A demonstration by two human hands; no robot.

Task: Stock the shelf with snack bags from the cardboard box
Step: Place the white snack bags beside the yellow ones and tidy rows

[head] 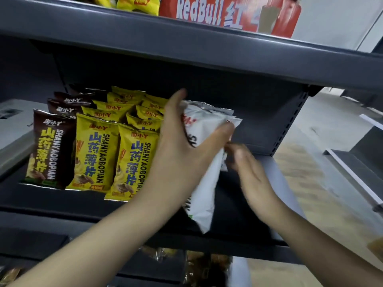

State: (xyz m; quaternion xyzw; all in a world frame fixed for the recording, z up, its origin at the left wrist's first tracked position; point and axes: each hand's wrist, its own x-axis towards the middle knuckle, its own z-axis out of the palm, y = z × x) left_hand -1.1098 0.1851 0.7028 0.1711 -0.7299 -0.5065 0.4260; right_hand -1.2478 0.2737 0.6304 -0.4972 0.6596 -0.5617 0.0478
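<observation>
Shelf [238, 204], dark grey, spans the view behind and below both hands. Above the hands, on the next level up, sits a red carton [228, 11]. Left of the left hand, yellow bags [93, 154] and brown bags [51, 150] stand in rows on the shelf. A white bag [205, 193] hangs upright over the shelf, between the hands. The left hand [178, 146] grips its upper half, fingers wrapped round it. The right hand [250, 170], blurred, touches the bag's right edge; whether it pinches, I cannot tell.
</observation>
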